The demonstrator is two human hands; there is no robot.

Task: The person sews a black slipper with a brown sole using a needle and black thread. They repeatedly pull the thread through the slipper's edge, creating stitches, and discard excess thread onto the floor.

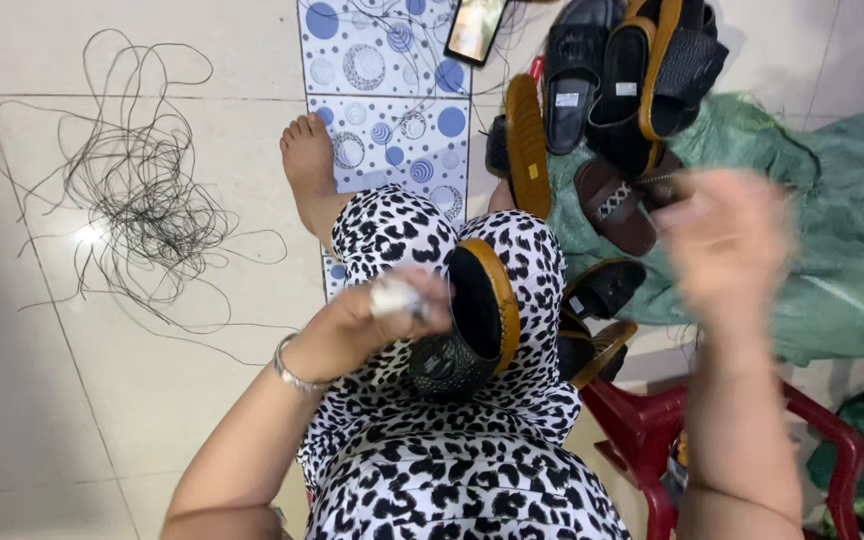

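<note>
A black sandal with a tan sole edge rests on my lap, over black-and-white spotted trousers. My left hand presses against its side, fingers closed around a small pale object; a bangle circles the wrist. My right hand is raised to the right of the sandal, blurred by motion, fingers pinched together, apparently on a thin thread that I can barely see.
A tangle of black thread lies on the tiled floor at left. Several black and brown sandals are piled on a green sack ahead. A phone lies beyond my foot. A red plastic stool stands at lower right.
</note>
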